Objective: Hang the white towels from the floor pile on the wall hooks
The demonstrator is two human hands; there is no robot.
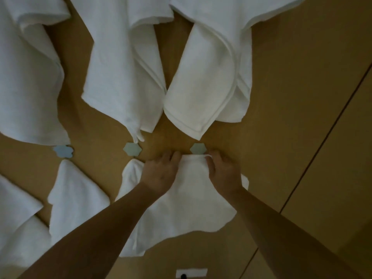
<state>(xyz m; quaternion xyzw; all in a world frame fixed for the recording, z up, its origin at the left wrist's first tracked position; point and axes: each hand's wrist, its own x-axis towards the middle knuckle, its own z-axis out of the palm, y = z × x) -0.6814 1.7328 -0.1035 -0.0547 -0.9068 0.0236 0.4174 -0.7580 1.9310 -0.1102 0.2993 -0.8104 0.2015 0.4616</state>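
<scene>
Both my hands hold one white towel [187,200] up against the tan wall. My left hand [161,172] grips its top edge on the left. At the top right corner, my right hand [221,172] pinches the towel's small white loop just below a grey-green hexagonal hook [197,148]. The loop is close to the hook; whether it is over it I cannot tell. The rest of the towel drapes down over my forearms.
Three white towels [124,73] hang in an upper row. Another hexagonal hook [132,149] and a bluish hook [62,151] carry towels [76,198] in the lower row. A dark seam [322,137] runs down the wall at right. A white wall socket [191,273] sits at the bottom.
</scene>
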